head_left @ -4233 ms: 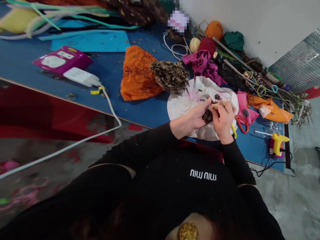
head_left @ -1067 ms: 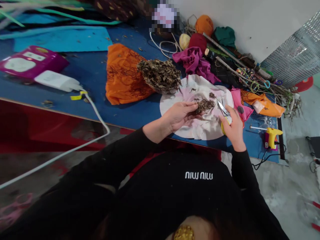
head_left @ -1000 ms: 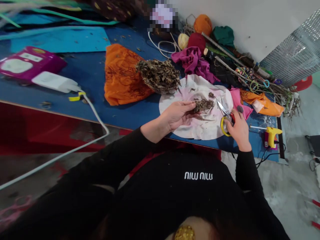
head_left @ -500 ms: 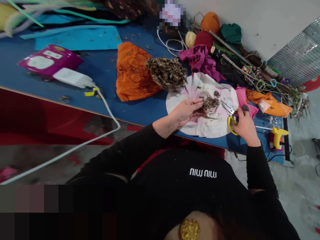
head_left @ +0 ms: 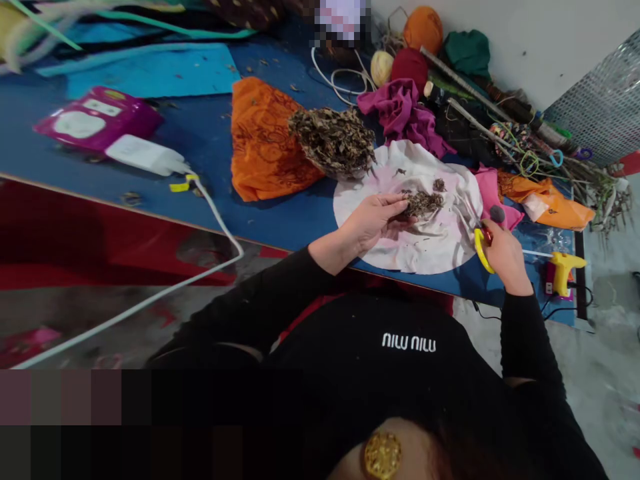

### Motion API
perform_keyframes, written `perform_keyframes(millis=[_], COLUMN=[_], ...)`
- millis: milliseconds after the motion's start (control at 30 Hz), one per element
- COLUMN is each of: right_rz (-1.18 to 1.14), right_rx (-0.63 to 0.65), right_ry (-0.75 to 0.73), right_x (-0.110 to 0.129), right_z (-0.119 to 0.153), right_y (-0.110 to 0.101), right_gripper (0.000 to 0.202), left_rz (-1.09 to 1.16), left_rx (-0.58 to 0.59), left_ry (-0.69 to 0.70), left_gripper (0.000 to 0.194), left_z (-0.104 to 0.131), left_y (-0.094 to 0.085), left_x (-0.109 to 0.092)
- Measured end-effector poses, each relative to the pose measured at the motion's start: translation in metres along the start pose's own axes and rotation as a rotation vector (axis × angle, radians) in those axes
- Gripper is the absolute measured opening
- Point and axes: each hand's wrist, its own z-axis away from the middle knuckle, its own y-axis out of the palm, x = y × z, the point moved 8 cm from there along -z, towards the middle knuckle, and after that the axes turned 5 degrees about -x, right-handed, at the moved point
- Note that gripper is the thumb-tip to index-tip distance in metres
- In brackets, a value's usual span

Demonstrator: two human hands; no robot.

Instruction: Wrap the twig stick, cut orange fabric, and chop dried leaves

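A round white cloth (head_left: pixel 400 250) with pink stains lies at the table's front edge. Over it, my left hand (head_left: pixel 373 220) pinches a small clump of dried leaves (head_left: pixel 424 203). My right hand (head_left: pixel 505 257) is closed on yellow-handled scissors (head_left: pixel 481 250) at the cloth's right edge; their blades point up and left and look blurred. A tiny leaf bit (head_left: pixel 439 185) rests on the cloth beyond the clump. Behind my left hand, a large heap of dried leaves (head_left: pixel 337 143) sits against an orange printed cloth (head_left: pixel 265 143).
A purple packet (head_left: pixel 100 120) and a white power strip (head_left: pixel 145 155) with its cable lie left on the blue table (head_left: pixel 200 200). A yellow glue gun (head_left: pixel 563 270) is at the right. Yarn balls (head_left: pixel 409 67), fabrics and sticks (head_left: pixel 480 117) are piled behind.
My right hand has moved right with the scissors, away from the leaf clump. My left hand still holds the clump in nearly the same place.
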Motion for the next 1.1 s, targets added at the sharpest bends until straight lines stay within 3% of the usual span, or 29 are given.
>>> perform_keyframes(millis=[200, 333, 400, 500, 633, 767, 833, 1000, 1100], right_rz=[-0.404, -0.656, -0.792, -0.963, -1.110, -1.344, -1.490, -1.747, -1.779], right_rx=[-0.178, -0.255, -0.235, -0.119, 0.033, 0.470, 0.626, 0.682, 0.844], right_ry=[0.021, -0.002, 0.002, 0.050, 0.125, 0.182, 0.214, 0.343, 0.361], right_x=[-0.030, -0.031, -0.027, -0.018, 0.001, 0.033, 0.044, 0.061, 0.083], right_z=[0.009, 0.022, 0.026, 0.029, 0.039, 0.064, 0.076, 0.090, 0.103], right_y=[0.006, 0.006, 0.007, 0.012, 0.000, -0.004, -0.006, -0.005, 0.001], right_gripper=[0.060, 0.062, 0.066, 0.067, 0.064, 0.057, 0.063, 0.074, 0.071], left_rz=[0.007, 0.013, 0.012, 0.004, 0.010, 0.031, 0.048, 0.087, 0.109], left_rx=[0.023, 0.012, 0.014, 0.025, 0.029, 0.004, -0.002, 0.009, 0.026], left_ry=[-0.002, 0.007, 0.015, 0.011, 0.017, 0.033, 0.031, 0.041, 0.058], left_gripper=[0.015, 0.019, 0.019, 0.016, 0.010, 0.012, 0.014, 0.017, 0.023], left_z=[-0.005, -0.007, -0.008, -0.009, -0.009, -0.008, -0.007, -0.006, -0.006], left_y=[-0.001, -0.002, -0.001, 0.000, 0.001, 0.000, 0.001, 0.004, 0.005], left_x=[0.000, 0.000, 0.001, 0.003, 0.003, 0.001, -0.001, -0.004, -0.006])
